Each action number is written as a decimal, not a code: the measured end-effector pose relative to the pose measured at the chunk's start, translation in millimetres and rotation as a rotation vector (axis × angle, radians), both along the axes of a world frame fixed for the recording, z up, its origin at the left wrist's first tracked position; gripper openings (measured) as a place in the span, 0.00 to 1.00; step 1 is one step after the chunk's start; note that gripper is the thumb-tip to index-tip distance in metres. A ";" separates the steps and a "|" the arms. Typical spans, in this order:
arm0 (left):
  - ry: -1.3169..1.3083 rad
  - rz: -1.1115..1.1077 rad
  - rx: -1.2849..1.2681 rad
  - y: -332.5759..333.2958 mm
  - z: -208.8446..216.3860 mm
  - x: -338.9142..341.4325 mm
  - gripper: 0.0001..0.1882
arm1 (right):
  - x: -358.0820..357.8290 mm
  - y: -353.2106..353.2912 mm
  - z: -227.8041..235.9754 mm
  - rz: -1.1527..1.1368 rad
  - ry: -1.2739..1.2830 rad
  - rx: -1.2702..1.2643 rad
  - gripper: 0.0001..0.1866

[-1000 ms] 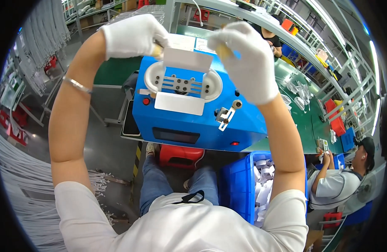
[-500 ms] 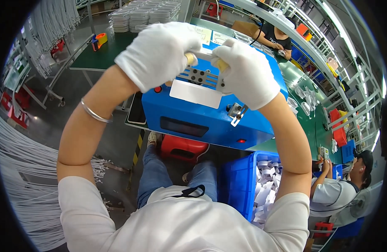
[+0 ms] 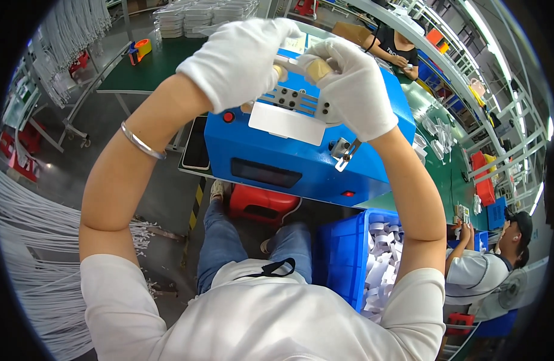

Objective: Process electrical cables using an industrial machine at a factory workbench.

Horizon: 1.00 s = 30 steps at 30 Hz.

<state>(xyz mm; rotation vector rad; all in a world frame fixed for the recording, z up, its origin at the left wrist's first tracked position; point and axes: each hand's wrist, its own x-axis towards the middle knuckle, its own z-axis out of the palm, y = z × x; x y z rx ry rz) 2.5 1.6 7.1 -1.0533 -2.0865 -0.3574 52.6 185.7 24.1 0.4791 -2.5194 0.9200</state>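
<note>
Both my hands wear white gloves with yellowish coverings at the fingertips. My left hand (image 3: 244, 63) is closed above the back of a blue tabletop machine (image 3: 223, 150). Close beside it, my right hand (image 3: 355, 90) is closed too, thumb and fingers pinched. A short pale strip (image 3: 288, 62) spans the gap between the two hands; its kind is hidden by the gloves. Below them is a slotted metal plate (image 3: 296, 100) with dark screws. A blank white paper strip (image 3: 287, 124) sticks out from the machine under that plate.
A blue bin (image 3: 340, 259) full of curled white paper pieces (image 3: 382, 265) stands by my right side. Under the machine is a red stool (image 3: 262, 204). Clear trays (image 3: 202, 18) are stacked behind a green table (image 3: 175, 60). White cables (image 3: 42, 253) hang at left. Two co-workers sit at right.
Both hands have shifted slightly farther away over the machine, and the left has also moved right. My right hand has turned, showing its yellowish thumb covering more fully.
</note>
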 end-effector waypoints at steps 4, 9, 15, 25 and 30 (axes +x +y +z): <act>-0.186 -0.093 -0.067 -4.0 -2.0 -7.9 0.18 | 1.2 4.9 1.7 0.143 0.268 0.153 0.13; -0.311 -0.122 0.114 2.8 22.0 23.9 0.08 | 1.0 5.1 7.5 0.143 0.383 0.290 0.15; -0.298 -0.215 0.087 -6.4 17.2 15.3 0.08 | 8.5 -2.1 2.1 0.059 0.665 0.682 0.12; -0.097 -0.237 0.069 -3.1 4.9 2.5 0.08 | -6.2 -4.5 15.5 0.021 -0.054 0.200 0.10; 0.073 -0.119 0.234 -4.8 -9.5 19.4 0.13 | 4.3 22.4 8.7 0.060 -0.301 -0.150 0.20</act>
